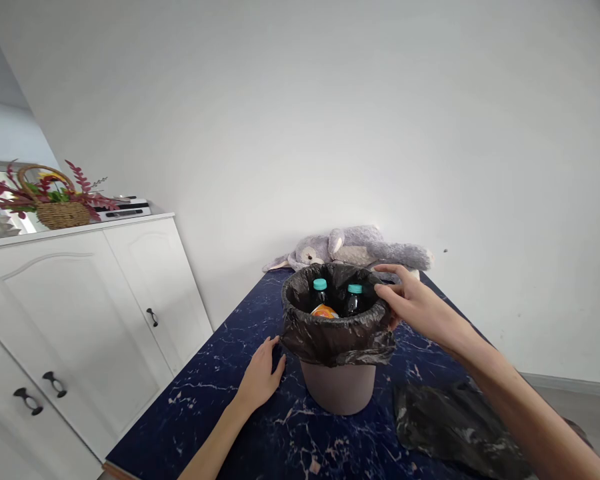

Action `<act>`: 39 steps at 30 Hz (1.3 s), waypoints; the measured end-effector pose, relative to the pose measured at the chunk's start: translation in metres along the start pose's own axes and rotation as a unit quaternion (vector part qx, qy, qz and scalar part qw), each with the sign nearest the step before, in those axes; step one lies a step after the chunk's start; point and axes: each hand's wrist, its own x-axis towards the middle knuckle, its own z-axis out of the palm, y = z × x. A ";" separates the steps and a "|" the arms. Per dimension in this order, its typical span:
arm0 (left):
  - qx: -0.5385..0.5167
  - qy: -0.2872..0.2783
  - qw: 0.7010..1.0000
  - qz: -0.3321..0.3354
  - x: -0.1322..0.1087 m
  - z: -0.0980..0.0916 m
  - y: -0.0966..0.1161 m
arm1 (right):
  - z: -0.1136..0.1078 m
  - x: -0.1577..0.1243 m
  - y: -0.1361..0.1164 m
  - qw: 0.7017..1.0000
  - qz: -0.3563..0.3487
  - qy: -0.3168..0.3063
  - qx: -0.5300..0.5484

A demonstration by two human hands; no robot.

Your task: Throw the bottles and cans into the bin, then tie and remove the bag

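A grey-brown trash bin (pixel 339 390) stands upright on the dark blue marbled table, lined with a black garbage bag (pixel 337 341) folded down over its rim. Inside are a bottle with a teal cap and orange label (pixel 325 311) and another teal-capped bottle (pixel 355 301); their lower parts are hidden. My right hand (pixel 410 300) is at the bin's right rim, thumb and fingers around the bag's edge. On the left, my left hand (pixel 263 375) is open with fingers apart, low by the table, its fingertips close to the bag; whether they touch it I cannot tell.
Another black plastic bag (pixel 455 423) lies flat at the table's right front, partly behind my right forearm. A grey plush toy (pixel 350 247) lies behind the bin against the wall. White cabinets (pixel 70 320) stand at left, with a flower basket (pixel 63 215) on top.
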 end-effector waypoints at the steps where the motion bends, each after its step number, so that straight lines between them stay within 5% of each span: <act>1: 0.000 -0.002 1.000 -0.001 0.000 0.000 0.000 | 0.001 0.000 0.000 1.000 -0.003 0.002 0.000; 10: -0.004 -0.005 1.000 0.012 -0.005 -0.004 0.002 | 0.009 0.009 0.010 0.999 -0.039 0.026 0.028; 21: -0.023 -0.017 1.000 -0.004 -0.003 -0.008 0.006 | 0.011 0.000 -0.009 0.996 0.036 0.050 0.057; 30: -0.070 -0.004 0.998 0.007 -0.003 -0.010 0.010 | 0.004 0.004 0.010 0.999 -0.033 0.004 0.031; 39: -0.142 0.012 0.990 0.019 -0.007 -0.023 0.021 | -0.006 -0.005 0.002 0.999 -0.030 -0.041 -0.008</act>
